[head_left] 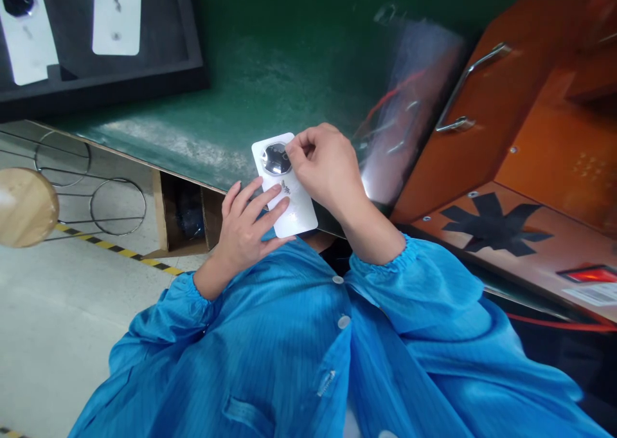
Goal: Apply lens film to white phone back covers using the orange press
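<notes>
While unlabelled, white phone back (289,200) in hands.

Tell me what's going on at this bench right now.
A person in a blue coat holds a white phone back cover over the edge of a green mat. The left hand supports it from below; the right hand pinches at its round camera ring. Two similar covers lie in a black tray.

clear film sheet (409,103) motion-blurred, tray (144,78) cut off at top edge
</notes>
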`<state>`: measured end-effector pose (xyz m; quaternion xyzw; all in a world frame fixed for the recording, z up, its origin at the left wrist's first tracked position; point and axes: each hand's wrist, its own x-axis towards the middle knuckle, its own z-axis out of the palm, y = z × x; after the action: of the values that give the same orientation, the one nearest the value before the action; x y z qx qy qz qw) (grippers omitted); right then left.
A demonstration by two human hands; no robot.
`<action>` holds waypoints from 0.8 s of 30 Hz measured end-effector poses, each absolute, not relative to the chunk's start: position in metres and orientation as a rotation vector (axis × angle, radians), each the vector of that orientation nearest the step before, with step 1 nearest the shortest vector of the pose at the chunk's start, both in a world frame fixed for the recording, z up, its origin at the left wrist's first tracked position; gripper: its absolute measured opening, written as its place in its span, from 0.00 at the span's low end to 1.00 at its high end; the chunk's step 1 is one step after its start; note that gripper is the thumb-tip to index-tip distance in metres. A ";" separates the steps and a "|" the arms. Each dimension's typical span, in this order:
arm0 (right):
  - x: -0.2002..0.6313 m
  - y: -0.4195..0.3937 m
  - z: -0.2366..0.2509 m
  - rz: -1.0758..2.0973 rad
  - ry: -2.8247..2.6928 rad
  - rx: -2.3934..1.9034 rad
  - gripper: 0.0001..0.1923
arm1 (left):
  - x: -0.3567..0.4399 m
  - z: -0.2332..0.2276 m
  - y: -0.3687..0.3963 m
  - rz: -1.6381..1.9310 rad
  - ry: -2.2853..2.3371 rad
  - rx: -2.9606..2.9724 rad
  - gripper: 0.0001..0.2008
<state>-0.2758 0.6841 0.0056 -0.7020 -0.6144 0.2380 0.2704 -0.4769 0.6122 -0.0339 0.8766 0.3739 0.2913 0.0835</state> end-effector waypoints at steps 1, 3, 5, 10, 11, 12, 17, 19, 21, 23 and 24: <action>-0.276 0.684 0.006 0.633 -1.657 -1.907 0.08 | -0.477 -0.034 0.612 0.871 1.119 2.616 0.32; -0.278 0.684 0.006 0.624 -1.655 -1.932 0.08 | -0.477 -0.034 0.613 0.876 1.119 2.620 0.32; -0.279 0.684 0.007 0.621 -1.653 -1.936 0.08 | -0.476 -0.034 0.613 0.882 1.118 2.619 0.32; -0.278 0.684 0.006 0.622 -1.659 -1.910 0.08 | -0.475 -0.032 0.613 0.903 1.104 2.617 0.31; -0.277 0.683 0.006 0.618 -1.664 -1.899 0.08 | -0.475 -0.032 0.613 0.900 1.103 2.617 0.31; -0.277 0.683 0.007 0.613 -1.671 -1.889 0.09 | -0.475 -0.032 0.613 0.895 1.106 2.615 0.31; -0.280 0.681 0.018 0.591 -1.720 -1.976 0.06 | -0.476 -0.031 0.613 0.870 1.127 2.607 0.31; -0.280 0.680 0.024 0.574 -1.749 -2.005 0.03 | -0.476 -0.030 0.613 0.879 1.122 2.612 0.31; -0.276 0.675 0.031 0.490 -1.756 -1.978 0.05 | -0.475 -0.029 0.613 0.879 1.126 2.616 0.31; -0.270 0.664 0.038 0.389 -1.778 -1.912 0.10 | -0.475 -0.029 0.613 0.873 1.136 2.621 0.31; -0.266 0.656 0.042 0.357 -1.827 -1.864 0.13 | -0.476 -0.029 0.613 0.868 1.142 2.622 0.31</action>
<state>-0.2659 0.6555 0.0423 -0.6849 -0.6713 0.1312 0.2511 -0.4755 0.6128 -0.0288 0.8747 0.3809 0.2897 0.0765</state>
